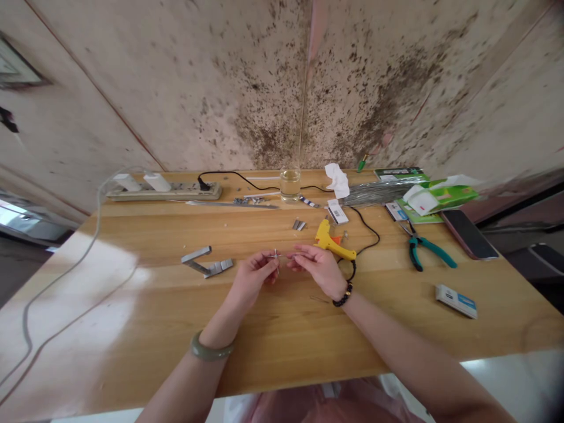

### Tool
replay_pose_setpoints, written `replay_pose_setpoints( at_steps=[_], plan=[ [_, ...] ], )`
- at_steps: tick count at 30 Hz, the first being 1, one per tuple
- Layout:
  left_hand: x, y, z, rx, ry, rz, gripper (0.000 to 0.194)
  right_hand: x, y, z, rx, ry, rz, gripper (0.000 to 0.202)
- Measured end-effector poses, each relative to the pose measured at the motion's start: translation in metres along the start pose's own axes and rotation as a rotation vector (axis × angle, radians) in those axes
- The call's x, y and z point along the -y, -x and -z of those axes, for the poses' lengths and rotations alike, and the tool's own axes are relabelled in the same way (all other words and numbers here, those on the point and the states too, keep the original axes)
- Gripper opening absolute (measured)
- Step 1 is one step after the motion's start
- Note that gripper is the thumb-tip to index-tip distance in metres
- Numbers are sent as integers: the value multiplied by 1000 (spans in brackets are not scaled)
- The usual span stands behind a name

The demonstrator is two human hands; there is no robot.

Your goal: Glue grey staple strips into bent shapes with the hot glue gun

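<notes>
Between the fingertips of my left hand is a small cross-shaped piece of thin silvery wire. My right hand is closed in a pinch on a thin wire that points toward the cross. Whether the two wires are joined cannot be made out. Just beyond my right hand lies a yellow glue gun, its black cord running off behind it. Left of my left hand stand some grey metallic strips, several of them set at angles. A thin bent wire rests on the table below my right wrist.
Teal-handled pliers, a phone and a small box are on the right. At the back are a glass of liquid, a wire bundle, a tissue pack and a power strip. Cables trail down the left.
</notes>
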State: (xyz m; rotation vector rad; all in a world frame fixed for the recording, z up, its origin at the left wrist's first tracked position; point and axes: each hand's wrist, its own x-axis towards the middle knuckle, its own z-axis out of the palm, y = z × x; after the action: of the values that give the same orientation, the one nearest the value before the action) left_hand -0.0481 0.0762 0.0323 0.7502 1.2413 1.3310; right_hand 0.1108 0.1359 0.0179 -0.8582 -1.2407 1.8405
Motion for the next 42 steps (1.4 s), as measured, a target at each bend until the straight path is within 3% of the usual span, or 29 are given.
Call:
replay_pose_setpoints(
  at_steps=[6, 15, 24, 30, 34, 42],
  plan=[
    [1, 0, 0, 11, -17, 23, 34, 1, 0, 0, -77, 70, 30, 29],
    [7, 0, 2, 62, -88, 43, 31, 3, 1, 0, -63, 230, 157, 23],
    [8, 0, 3, 100, -142, 55, 30, 6, 6, -2, -27, 309, 190, 17],
    [7, 1, 3, 123, -158, 33, 29, 8, 10, -4, -43, 539, 408, 13],
    [7, 1, 3, 151, -178, 27, 27, 9, 12, -2, 38, 759, 591, 15],
    [9, 0, 3, 176, -213, 30, 25, 11, 12, 3, 140, 962, 663, 23]
  ],
)
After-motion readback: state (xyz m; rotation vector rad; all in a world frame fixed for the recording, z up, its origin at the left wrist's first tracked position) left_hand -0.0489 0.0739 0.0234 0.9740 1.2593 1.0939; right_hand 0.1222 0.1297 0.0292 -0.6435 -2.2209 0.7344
